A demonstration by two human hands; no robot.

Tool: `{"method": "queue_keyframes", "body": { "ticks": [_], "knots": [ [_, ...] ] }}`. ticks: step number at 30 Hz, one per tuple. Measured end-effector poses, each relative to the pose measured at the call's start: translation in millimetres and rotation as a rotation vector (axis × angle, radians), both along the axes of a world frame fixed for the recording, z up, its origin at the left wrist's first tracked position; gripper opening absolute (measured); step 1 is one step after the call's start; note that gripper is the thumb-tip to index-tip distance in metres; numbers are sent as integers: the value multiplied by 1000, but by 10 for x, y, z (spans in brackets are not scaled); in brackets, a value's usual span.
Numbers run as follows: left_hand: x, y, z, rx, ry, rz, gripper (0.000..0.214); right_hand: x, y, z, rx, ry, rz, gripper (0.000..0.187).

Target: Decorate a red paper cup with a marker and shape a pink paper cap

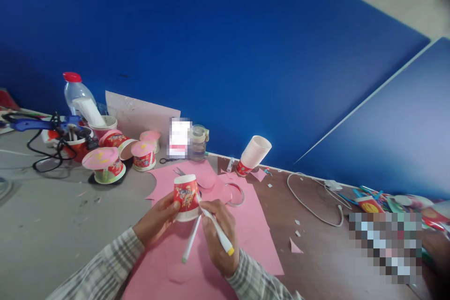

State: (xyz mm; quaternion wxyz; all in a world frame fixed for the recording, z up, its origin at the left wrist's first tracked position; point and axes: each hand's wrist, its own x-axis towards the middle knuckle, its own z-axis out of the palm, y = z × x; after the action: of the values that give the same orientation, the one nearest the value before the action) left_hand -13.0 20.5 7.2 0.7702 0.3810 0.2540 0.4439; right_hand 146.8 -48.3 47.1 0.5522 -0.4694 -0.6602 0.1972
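Note:
My left hand (pixel 160 215) is closed round the side of a red paper cup (pixel 186 196) with a printed pattern, turned upside down above the pink paper (pixel 256 239). Between the fingers of my right hand (pixel 220 232) is a white marker (pixel 220 234) with a yellow end, its other end at the cup's right side. A second white marker (pixel 191 240) with a green end lies on the pink paper just below the cup. Behind the cup, scissors (pixel 179 171) rest on the paper. A roll of tape (pixel 241 194) lies right of the cup.
Decorated paper cups (pixel 143 155) with pink tops stand at the left, near a plastic bottle (pixel 78 91) and a blue-handled tool (pixel 38 124) with a black cord. A stack of cups (pixel 253 153) leans at the back. A white cable (pixel 309 218) and paper scraps (pixel 295 247) lie right.

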Motion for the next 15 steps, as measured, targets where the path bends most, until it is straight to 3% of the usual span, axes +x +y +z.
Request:
{"method": "queue_keyframes", "body": {
  "ticks": [7,15],
  "knots": [
    [-4,7,-3,-1,-26,7,42,-55,-66,-35,50,-42,91,25],
    [-12,8,-36,-5,-7,-4,45,18,16,-12,-5,59,-40,22]
  ]
}}
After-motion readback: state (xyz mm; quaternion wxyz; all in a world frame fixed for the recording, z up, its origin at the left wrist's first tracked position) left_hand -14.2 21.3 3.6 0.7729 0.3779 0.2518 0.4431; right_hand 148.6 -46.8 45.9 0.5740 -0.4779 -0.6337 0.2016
